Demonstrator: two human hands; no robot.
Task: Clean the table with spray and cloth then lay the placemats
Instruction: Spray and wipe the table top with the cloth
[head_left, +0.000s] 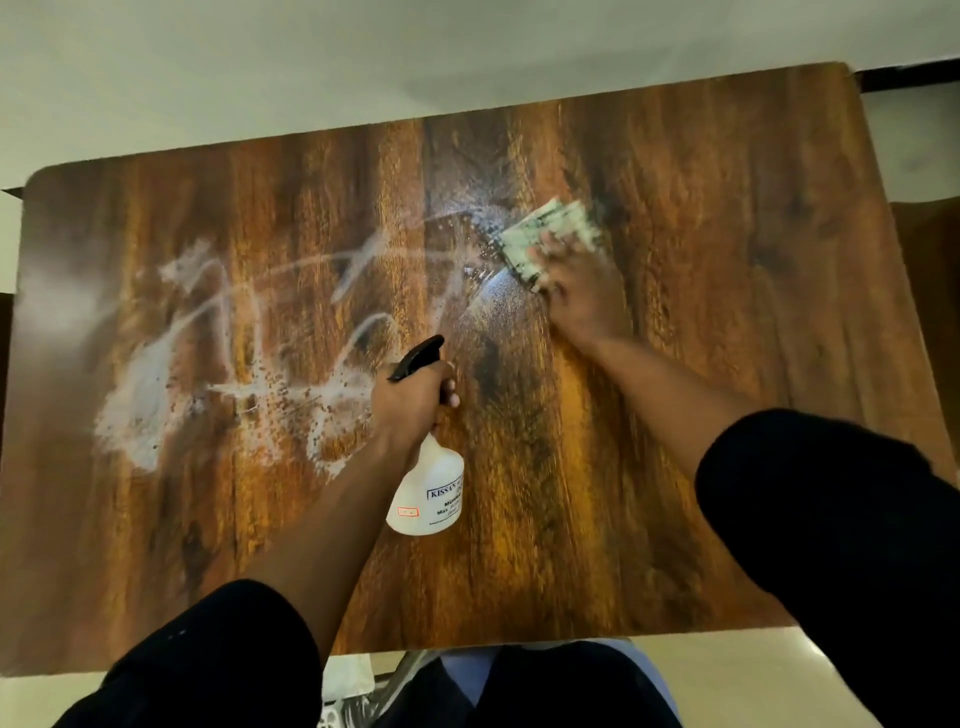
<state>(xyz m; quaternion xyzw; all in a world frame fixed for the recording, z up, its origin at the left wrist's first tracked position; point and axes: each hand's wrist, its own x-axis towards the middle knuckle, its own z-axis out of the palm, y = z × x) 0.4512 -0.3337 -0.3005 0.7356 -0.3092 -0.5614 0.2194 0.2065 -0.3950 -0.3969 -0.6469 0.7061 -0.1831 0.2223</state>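
A brown wood-grain table (727, 415) fills the view. My left hand (410, 402) grips the neck of a white spray bottle (428, 483) with a black trigger head, held above the table's middle, nozzle pointing away from me. My right hand (576, 291) presses a folded white-and-green cloth (545, 231) flat on the table, right of centre and toward the far side. White streaks and foamy blotches of spray (140, 410) cover the left half, and fine droplets lie just left of the cloth. No placemats are in view.
The table's far edge meets a pale wall or floor (363, 62). Light floor shows along the near edge (727, 675). Below the near edge I see my dark clothing and something white under the table (345, 680).
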